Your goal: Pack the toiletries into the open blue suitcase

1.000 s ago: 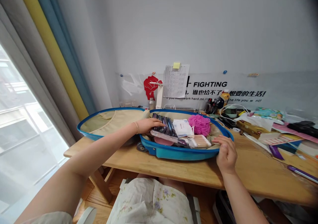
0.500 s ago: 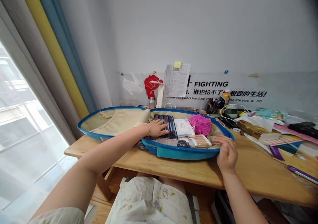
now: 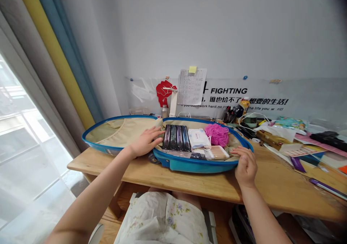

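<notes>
A blue oval suitcase (image 3: 200,165) lies opened flat on the desk, its lined lid half (image 3: 111,133) to the left. My left hand (image 3: 146,141) is open, fingers spread, over the hinge side next to a black pack of toothbrushes (image 3: 176,138). My right hand (image 3: 246,165) grips the right front rim of the suitcase, fingers over the edge. Packed in the right half are also a white soft packet (image 3: 198,138), a pink bath puff (image 3: 217,134) and a pack of cotton swabs (image 3: 217,152). Under the toothbrushes lies a partly hidden flat pack.
The wooden desk (image 3: 271,186) carries a crowd of papers, a brown case (image 3: 272,137), a purple pen (image 3: 328,188) and cables on the right. Behind the suitcase stand a white lamp (image 3: 173,103), a small bottle (image 3: 164,111) and an orange-labelled bottle (image 3: 244,107).
My left hand has lifted off the toothbrush pack and moved left to the hinge side, so the whole pack shows. My right hand stays on the rim.
</notes>
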`<act>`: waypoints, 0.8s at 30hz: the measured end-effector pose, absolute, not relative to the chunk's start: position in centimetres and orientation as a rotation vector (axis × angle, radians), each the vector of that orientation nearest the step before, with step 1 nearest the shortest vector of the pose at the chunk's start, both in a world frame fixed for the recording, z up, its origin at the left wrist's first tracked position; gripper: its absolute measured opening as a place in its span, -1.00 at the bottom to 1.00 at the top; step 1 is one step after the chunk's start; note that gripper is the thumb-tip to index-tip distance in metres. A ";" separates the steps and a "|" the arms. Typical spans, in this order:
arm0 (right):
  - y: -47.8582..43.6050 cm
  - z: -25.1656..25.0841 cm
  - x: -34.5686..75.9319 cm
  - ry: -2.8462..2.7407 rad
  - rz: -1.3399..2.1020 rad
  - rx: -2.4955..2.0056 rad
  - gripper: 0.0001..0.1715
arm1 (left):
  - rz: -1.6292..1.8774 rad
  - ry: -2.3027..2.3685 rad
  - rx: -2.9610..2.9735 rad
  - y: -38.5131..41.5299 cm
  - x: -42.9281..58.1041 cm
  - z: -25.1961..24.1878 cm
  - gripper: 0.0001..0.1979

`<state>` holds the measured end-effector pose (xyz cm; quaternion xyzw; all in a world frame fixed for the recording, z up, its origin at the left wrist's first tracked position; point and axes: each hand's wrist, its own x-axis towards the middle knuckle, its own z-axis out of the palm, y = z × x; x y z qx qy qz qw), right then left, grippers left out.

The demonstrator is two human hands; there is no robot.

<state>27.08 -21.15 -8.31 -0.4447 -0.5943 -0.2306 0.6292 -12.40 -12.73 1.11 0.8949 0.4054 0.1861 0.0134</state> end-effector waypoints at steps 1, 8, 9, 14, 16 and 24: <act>-21.1 -8.3 27.1 -1.360 -0.526 -1.023 -0.53 | 0.654 1.388 2.771 -13.8 -14.2 0.5 -0.49; -22.8 -7.2 24.8 -1.355 -0.718 -1.158 -0.58 | 0.898 1.960 2.606 -18.3 -24.5 -4.8 -0.56; -23.4 -6.8 23.7 -1.414 -0.736 -1.131 -0.62 | 0.915 1.964 2.599 -18.3 -25.2 -5.2 -0.58; -25.1 -4.1 17.8 -1.868 -0.663 -1.038 -0.73 | 1.042 1.880 2.659 -17.3 -25.7 -5.4 -0.68; -25.0 -3.6 16.6 -1.954 -0.679 -1.093 -0.74 | 1.086 1.856 2.657 -16.9 -25.4 -5.1 -0.68; -24.9 -4.6 18.1 -1.966 -0.838 -1.222 -0.68 | 1.136 1.732 2.648 -16.9 -24.0 -4.8 -0.68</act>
